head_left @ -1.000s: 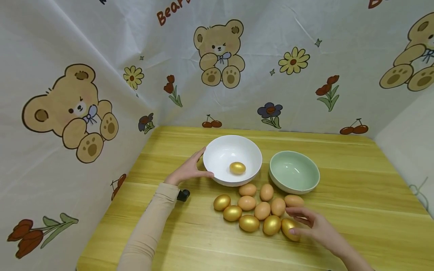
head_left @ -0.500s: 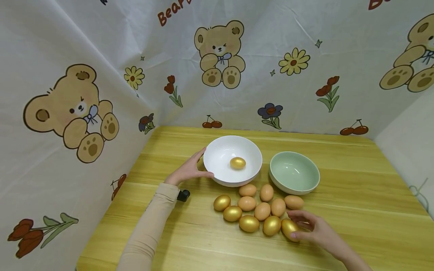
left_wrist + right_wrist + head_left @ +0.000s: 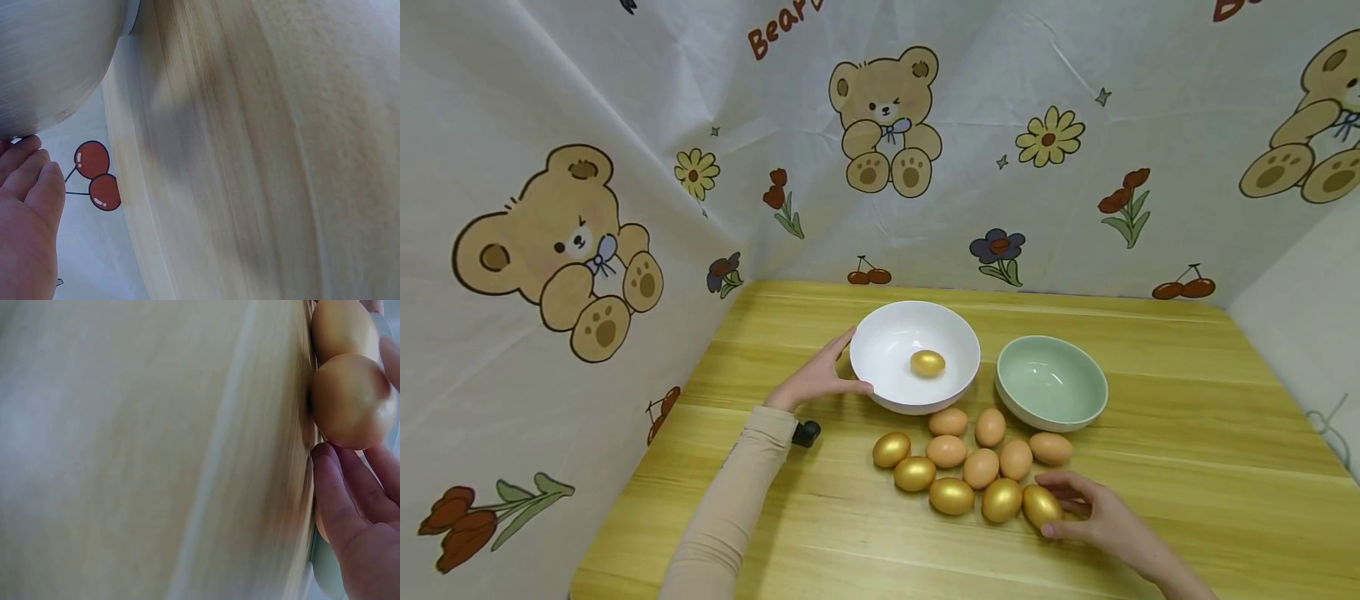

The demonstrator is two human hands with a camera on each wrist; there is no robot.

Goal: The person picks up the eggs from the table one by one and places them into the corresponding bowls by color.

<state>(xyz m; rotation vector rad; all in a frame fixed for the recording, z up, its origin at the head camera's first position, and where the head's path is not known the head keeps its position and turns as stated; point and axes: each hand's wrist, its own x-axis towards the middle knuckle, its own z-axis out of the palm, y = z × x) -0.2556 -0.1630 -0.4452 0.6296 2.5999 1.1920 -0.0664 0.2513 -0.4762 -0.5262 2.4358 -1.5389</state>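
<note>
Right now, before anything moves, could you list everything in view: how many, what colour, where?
White bowl: one, white, on the table's left half
Green bowl: one, pale green, right of the white bowl
Bowl egg: one, gold, inside the white bowl
Gold eggs: five, gold, on the table
Brown eggs: six, light brown, near the bowls
Table: one, yellowish wood, underneath
Cloth: count unclear, white, bear-printed, behind
Black object: one, black, at the left wrist
Sleeve: one, beige, left arm
Left hand: one, at the white bowl
Right hand: one, at the rightmost gold egg

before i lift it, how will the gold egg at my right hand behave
The gold egg would likely roll if nudged, given its rounded shape. Its glossy surface may feel slippery. Pushing it left might bump the neighbouring golden one beside it.
</note>
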